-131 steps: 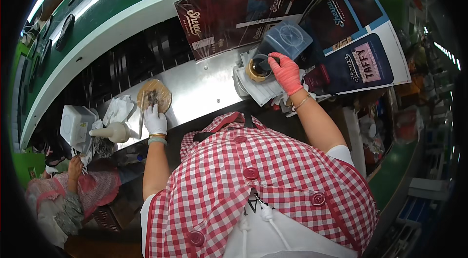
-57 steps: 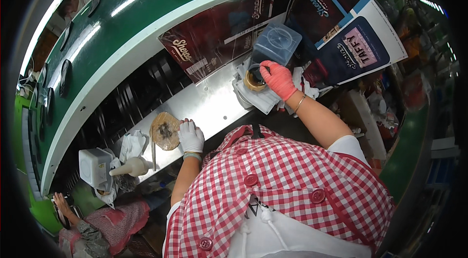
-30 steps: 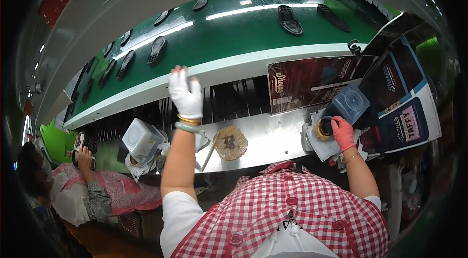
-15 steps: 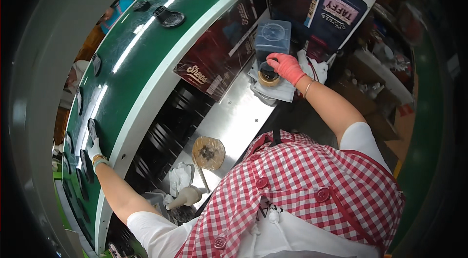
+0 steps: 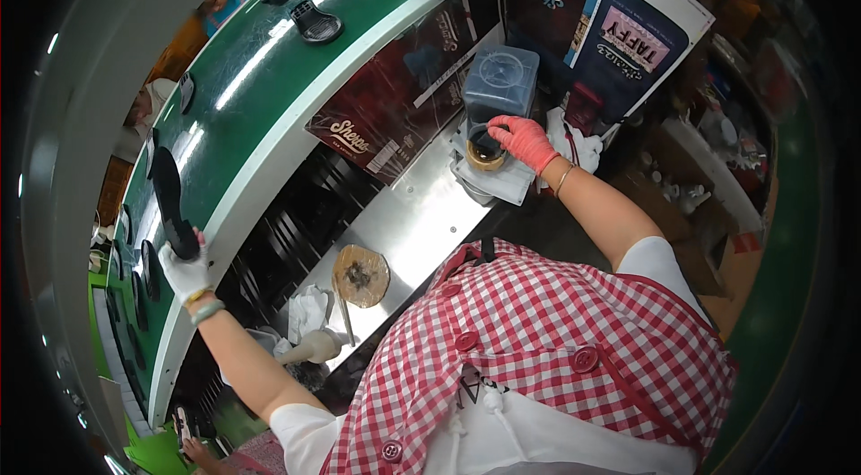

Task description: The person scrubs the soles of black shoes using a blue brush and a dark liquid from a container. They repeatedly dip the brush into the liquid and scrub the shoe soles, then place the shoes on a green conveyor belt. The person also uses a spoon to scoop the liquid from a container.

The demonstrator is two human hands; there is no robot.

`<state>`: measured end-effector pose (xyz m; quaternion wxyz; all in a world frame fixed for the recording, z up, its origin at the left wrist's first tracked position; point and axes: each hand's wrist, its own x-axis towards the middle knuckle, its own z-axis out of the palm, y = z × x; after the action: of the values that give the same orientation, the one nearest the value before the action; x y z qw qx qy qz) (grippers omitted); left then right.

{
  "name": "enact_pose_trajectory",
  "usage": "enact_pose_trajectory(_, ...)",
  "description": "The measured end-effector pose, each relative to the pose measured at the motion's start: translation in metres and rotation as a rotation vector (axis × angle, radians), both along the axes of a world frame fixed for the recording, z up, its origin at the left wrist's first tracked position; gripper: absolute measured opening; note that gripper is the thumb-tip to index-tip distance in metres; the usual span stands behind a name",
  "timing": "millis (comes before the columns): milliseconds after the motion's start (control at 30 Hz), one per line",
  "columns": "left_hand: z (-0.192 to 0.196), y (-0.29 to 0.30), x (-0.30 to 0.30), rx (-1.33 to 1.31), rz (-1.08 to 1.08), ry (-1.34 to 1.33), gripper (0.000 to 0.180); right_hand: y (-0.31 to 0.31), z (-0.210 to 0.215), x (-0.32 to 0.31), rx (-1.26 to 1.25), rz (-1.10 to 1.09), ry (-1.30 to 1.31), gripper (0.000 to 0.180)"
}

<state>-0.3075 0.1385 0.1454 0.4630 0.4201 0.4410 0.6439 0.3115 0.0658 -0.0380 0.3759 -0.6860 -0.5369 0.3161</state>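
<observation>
Left hand (image 5: 184,273), white-gloved, closed around black shoe sole (image 5: 168,199) on green conveyor belt (image 5: 269,53). Right hand (image 5: 523,139), pink-gloved, fingers curled on round glue pot (image 5: 485,155) on steel desk (image 5: 421,224).

A black shoe sole (image 5: 168,202) stands tilted over the green conveyor (image 5: 269,62).
</observation>
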Motion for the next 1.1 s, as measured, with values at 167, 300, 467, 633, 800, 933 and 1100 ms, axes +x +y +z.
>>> enact_pose_trajectory(167,-0.034,-0.117,0.179,0.144,-0.371,-0.465,0.057,0.001,-0.022,0.011,0.077,0.071,-0.002,0.027)
enact_pose_trajectory(300,-0.102,-0.157,0.244,-0.044,-0.439,-0.618,0.056,0.001,-0.010,0.016,0.062,0.114,0.098,0.027)
enact_pose_trajectory(467,-0.154,-0.183,0.272,-0.334,-0.200,-0.504,0.033,-0.002,-0.020,0.019,0.133,0.151,0.134,0.027)
enact_pose_trajectory(633,-0.133,-0.187,0.311,-0.436,-0.371,-0.470,0.072,-0.003,-0.017,0.021,0.126,0.098,0.310,0.027)
enact_pose_trajectory(800,-0.155,-0.184,0.308,-0.494,-0.466,-0.563,0.059,-0.002,-0.016,0.019,0.037,0.051,0.342,0.031)
enact_pose_trajectory(933,-0.167,-0.175,0.306,-0.557,-0.401,-0.644,0.049,0.000,-0.008,0.018,0.035,0.007,0.401,0.032)
enact_pose_trajectory(1100,-0.167,-0.174,0.307,-0.551,-0.430,-0.704,0.049,-0.001,-0.012,0.014,-0.017,0.014,0.376,0.033)
